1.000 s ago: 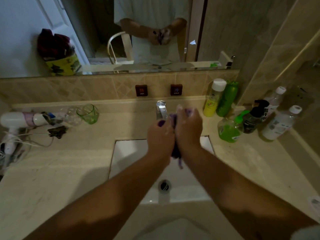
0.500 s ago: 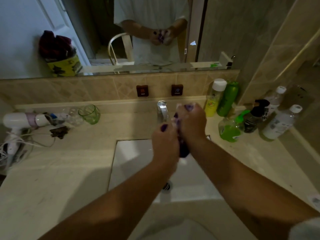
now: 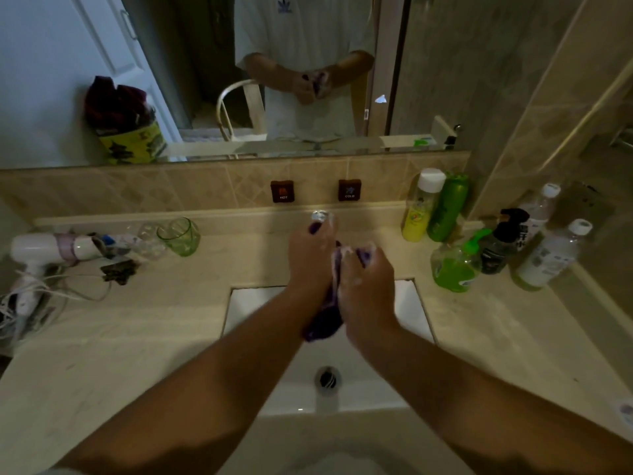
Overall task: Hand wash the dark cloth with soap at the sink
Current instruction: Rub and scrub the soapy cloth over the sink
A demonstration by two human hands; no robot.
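Dark purple cloth [image 3: 327, 317], wet and bunched into a long wad, was clamped between the two hands above the white rectangular sink basin [image 3: 246, 310]. Its long axis ran roughly away from the person: one end poked out by the fingertips near the chrome tap [image 3: 322, 217], the other hung down below the heels of the hands, over the basin and clear of the round metal drain [image 3: 327, 378]. The left hand [image 3: 310, 262] lay against the cloth's left side, the right hand [image 3: 368, 286] against its right, so each grip was closed on cloth and the two hands were pressed together with the wad between them. White suds showed on the right fingers [image 3: 349, 255]. Neither hand was plainly nearer to the hanging tail; a rubbing stroke would probably run along that axis.

On the beige stone desk [image 3: 137, 337], a green glass tumbler [image 3: 180, 236] stood left of the tap, apparently holding nothing, though the dim light made that uncertain. Right of the basin, a clear round bottle of green liquid [image 3: 452, 269] was partly full. A yellow bottle with a white cap [image 3: 419, 207] and a green bottle [image 3: 447, 207] stood touching at the back wall.
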